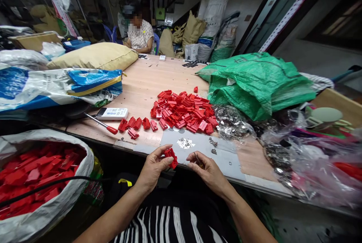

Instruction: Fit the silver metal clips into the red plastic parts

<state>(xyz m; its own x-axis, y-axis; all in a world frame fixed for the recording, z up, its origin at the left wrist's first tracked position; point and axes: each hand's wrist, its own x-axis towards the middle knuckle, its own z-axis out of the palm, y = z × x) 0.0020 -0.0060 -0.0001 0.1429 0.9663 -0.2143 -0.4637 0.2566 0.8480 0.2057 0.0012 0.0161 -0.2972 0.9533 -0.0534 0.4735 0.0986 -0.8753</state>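
My left hand (155, 165) grips a red plastic housing (171, 158) between thumb and fingers, just over the table's near edge. To its right, my right hand (206, 169) is closed in a pinch; a small dark and yellowish bit shows at its fingers, too small to name. The two hands are apart. Beyond them, small flat silvery metal pieces (186, 143) lie on a grey sheet (226, 156), with a few darker metal clips (213, 143) to the right. Behind these is a heap of red plastic housings (183, 111), with several more in a loose row to the left.
A sack of red parts (82, 149) stands at lower left. A red-handled tool (111, 130) and a white phone-like device (112, 113) lie left. Bags of metal pieces (232, 122) and a green woven sack (263, 81) are right. A person (141, 34) sits across the table.
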